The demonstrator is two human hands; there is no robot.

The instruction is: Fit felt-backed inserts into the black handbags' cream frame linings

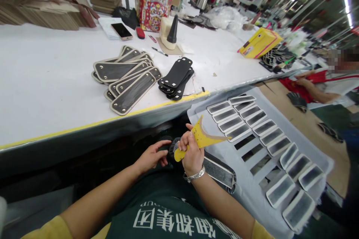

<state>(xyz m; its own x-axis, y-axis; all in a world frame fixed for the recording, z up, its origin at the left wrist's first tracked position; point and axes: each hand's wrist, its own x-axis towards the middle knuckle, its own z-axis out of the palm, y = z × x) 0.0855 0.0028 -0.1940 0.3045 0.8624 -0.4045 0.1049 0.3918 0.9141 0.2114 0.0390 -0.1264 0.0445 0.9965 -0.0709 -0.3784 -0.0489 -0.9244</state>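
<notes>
In my right hand (192,153) is a flat yellow tool (204,138) with a concave, forked end pointing up and right; my fingers are wrapped round its narrow part. My left hand (153,155) is just to the left, thumb and forefinger apart, close to the dark gathered end (174,145) of a piece on my lap. Whether the fingertips touch it I cannot tell. Under my right wrist extends a dark padded strip (220,170) with a white border and a rounded end.
On the white table (50,82) are bordered dark strips (134,91) and a stack of black straps (176,74). To my right, bordered pieces (256,117) lie in rows on a grey cloth (252,209). A phone (121,31), a yellow box (259,43) and a co-worker's arm (316,91) are farther off.
</notes>
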